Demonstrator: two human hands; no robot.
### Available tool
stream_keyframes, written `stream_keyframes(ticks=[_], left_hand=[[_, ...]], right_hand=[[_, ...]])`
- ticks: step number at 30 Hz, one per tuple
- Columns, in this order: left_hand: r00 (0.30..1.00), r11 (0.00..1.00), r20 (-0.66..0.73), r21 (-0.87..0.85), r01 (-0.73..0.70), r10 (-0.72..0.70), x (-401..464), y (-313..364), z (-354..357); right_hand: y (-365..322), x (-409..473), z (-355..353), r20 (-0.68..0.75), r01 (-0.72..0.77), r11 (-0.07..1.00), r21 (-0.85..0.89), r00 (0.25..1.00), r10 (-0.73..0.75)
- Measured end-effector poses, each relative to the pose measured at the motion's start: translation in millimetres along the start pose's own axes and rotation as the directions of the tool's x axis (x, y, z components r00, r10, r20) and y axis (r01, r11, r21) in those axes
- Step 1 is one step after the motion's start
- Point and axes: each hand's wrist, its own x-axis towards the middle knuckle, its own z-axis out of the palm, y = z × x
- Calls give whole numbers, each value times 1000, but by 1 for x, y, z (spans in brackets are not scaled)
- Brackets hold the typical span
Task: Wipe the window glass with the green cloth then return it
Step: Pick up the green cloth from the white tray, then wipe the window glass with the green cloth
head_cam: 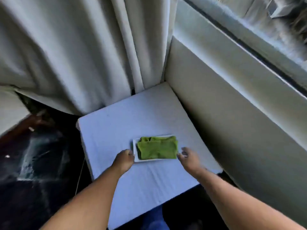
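A folded green cloth (157,148) lies on a small white rectangular tray (136,159) in the middle of a white-covered table (116,130). My left hand (124,159) is at the tray's left edge with its fingers curled; I cannot tell whether it grips the rim. My right hand (188,157) sits at the tray's right end, fingers slightly bent, close to the cloth's corner, holding nothing that I can see. The window glass (274,19) is at the upper right, above a pale sill.
Pale curtains (74,55) hang behind the table on the left. A low cream wall (232,130) under the window borders the table's right side. A dark glossy floor (36,163) lies to the left and below.
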Motion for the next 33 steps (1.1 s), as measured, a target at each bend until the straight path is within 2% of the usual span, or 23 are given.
stream_keyframes(ticks=[2, 4, 6, 8, 10, 11, 13, 16, 18, 20, 23, 25, 29, 31, 33], left_hand=[[998, 985, 45, -171, -34, 43, 28, -3, 18], [999, 980, 51, -200, 5, 5, 24, 16, 22], [991, 954, 118, -287, 90, -58, 97, -19, 65], [995, 951, 46, -293, 98, -88, 93, -12, 65], [992, 908, 21, -402, 119, -121, 100, -13, 71], [993, 892, 15, -438, 109, -114, 106, -11, 73], [989, 819, 50, -555, 146, -142, 114, -10, 76], [944, 678, 294, -664, 316, -152, 111, -3, 67], [926, 692, 361, -640, 333, -112, 106, 0, 55], [921, 716, 387, -631, 300, -45, 92, 11, 37], [900, 747, 421, -633, 204, 111, 52, 42, 2], [845, 786, 477, -607, 117, 243, 11, 79, -23], [654, 800, 582, -597, -61, 483, -81, 175, -58], [574, 805, 612, -572, -155, 545, -132, 226, -67], [496, 786, 620, -557, -267, 608, -183, 269, -69]], right_hand=[[-7, 39, 28, -12, -13, 1000, -1, 1000, 13], [-17, 45, 22, -15, -53, 998, -39, 999, 53], [-7, 119, 83, -60, -178, 979, -100, 983, 173], [-13, 118, 81, -133, -279, 960, -11, 952, 275], [-17, 125, 93, -170, -363, 925, 115, 910, 378], [-19, 130, 98, -178, -386, 912, 138, 896, 407], [-19, 136, 99, -168, -424, 902, 79, 886, 432], [-11, 136, 84, 43, -390, 921, -2, 920, 390], [-5, 127, 69, 260, -350, 930, 111, 913, 313], [0, 109, 46, 431, -378, 886, 268, 870, 241], [8, 71, 3, 498, -336, 825, 454, 864, 78], [12, 37, -31, 482, -306, 732, 608, 875, -35], [13, -39, -90, 459, -328, 407, 853, 842, -284], [9, -81, -121, 352, -296, 200, 934, 862, -364], [9, -127, -150, 181, -191, 1, 982, 926, -330]])
